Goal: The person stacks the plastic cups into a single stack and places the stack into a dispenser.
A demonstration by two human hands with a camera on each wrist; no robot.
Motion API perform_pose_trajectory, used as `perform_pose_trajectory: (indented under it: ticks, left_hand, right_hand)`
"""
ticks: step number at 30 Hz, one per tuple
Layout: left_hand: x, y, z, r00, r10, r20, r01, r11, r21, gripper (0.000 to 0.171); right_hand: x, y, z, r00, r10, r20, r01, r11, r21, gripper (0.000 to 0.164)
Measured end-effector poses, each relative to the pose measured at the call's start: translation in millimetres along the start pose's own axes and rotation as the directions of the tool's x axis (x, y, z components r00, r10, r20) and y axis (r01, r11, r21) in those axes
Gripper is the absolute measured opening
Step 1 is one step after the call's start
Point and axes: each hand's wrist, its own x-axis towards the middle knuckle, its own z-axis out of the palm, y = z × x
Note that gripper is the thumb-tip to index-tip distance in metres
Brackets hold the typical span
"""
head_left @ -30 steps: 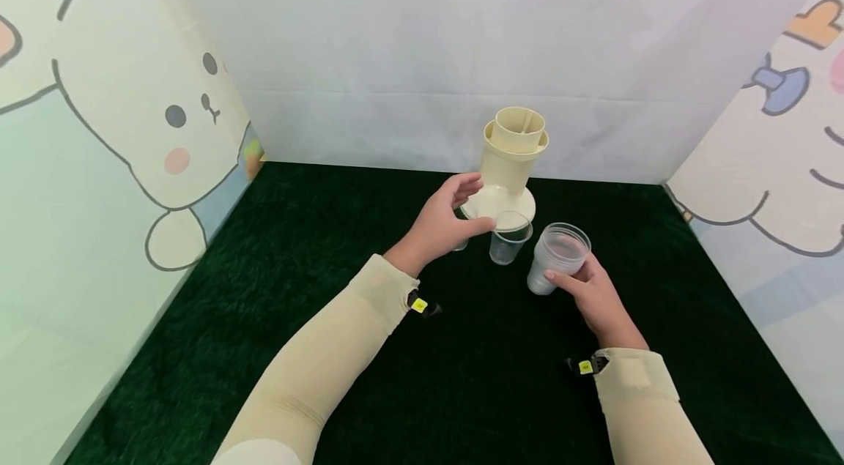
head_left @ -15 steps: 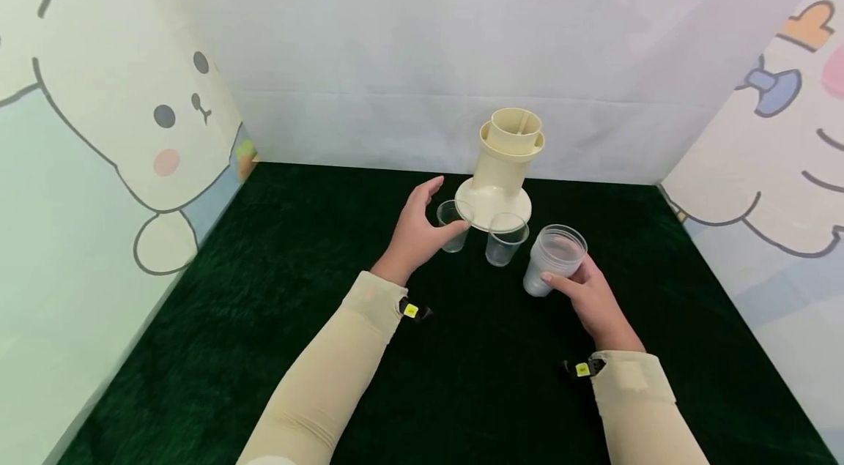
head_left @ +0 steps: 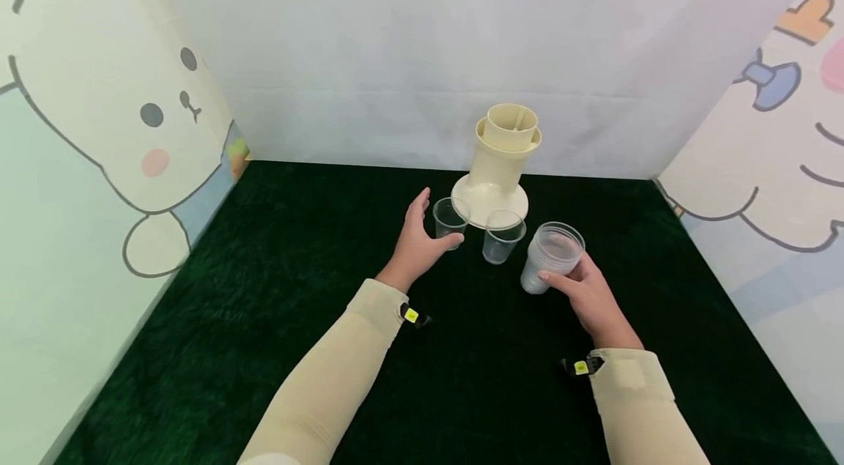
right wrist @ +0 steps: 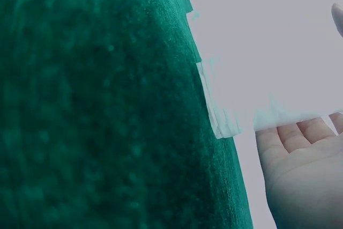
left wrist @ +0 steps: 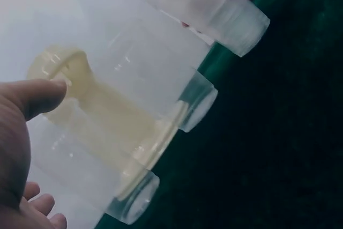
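Note:
In the head view, a stack of clear plastic cups (head_left: 549, 260) is gripped by my right hand (head_left: 593, 296), thumb across its near side. The right wrist view is washed out around that stack. To its left stands a single clear cup (head_left: 500, 245). Another clear cup (head_left: 448, 216) stands further left, with my left hand (head_left: 417, 242) beside it. The left thumb crosses the cup's lower front and the fingers reach up along its left. Thumb (left wrist: 45, 95) and fingers are spread apart in the left wrist view, with the cup (left wrist: 134, 199) beyond them.
A cream plastic holder (head_left: 497, 165), with a tube-like body and a round white base, stands right behind the two single cups. Dark green cloth (head_left: 488, 392) covers the table. A white backdrop (head_left: 369, 25) rises along the back edge, with cartoon-printed panels at both sides.
My left hand has moved left and slightly down, from the middle cup to the left cup, which was mostly hidden behind it. My right hand still holds the stack in nearly the same place.

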Motion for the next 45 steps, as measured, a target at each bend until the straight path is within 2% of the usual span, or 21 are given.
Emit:
perform_pose_trajectory:
  ticks: [7,11,15,20,28,36,45]
  left_hand:
    - [8.3,-13.2,-2.7,0.999,-0.045,0.010,0.045,0.998,-0.031,0.107]
    - [10.0,-18.0,-3.9,0.998,-0.051,0.046,0.054,0.997,-0.054,0.105]
    - [9.2,-20.1,-4.7,0.997,-0.046,0.056,0.050,0.996,-0.072,0.099]
    - [8.9,-18.5,-3.3,0.998,-0.048,0.051,0.052,0.995,-0.086,0.089]
    - [9.6,-15.3,2.6,0.992,-0.109,0.057,0.117,0.979,-0.167,0.086]
    - [10.1,-14.6,7.3,0.994,-0.092,0.051,0.099,0.985,-0.143,0.071]
    - [8.0,-10.4,9.4,0.994,-0.088,0.058,0.097,0.979,-0.179,0.071]
  right_hand:
    - [2.6,-2.4,2.0,0.999,-0.026,0.031,0.025,1.000,0.009,0.068]
    - [4.3,-1.8,3.7,0.999,-0.022,0.033,0.021,1.000,0.014,0.068]
    - [5.4,-0.6,5.0,0.999,-0.020,0.035,0.019,1.000,0.013,0.069]
    - [5.0,0.1,4.9,0.999,-0.010,0.037,0.009,1.000,0.026,0.070]
    - [2.6,-1.3,1.9,0.999,-0.013,0.033,0.012,1.000,0.026,0.070]
    - [-0.5,-1.7,-0.2,1.000,-0.006,0.029,0.006,1.000,0.022,0.071]
    - [-1.3,1.2,-2.3,1.000,-0.007,0.026,0.006,1.000,0.028,0.071]
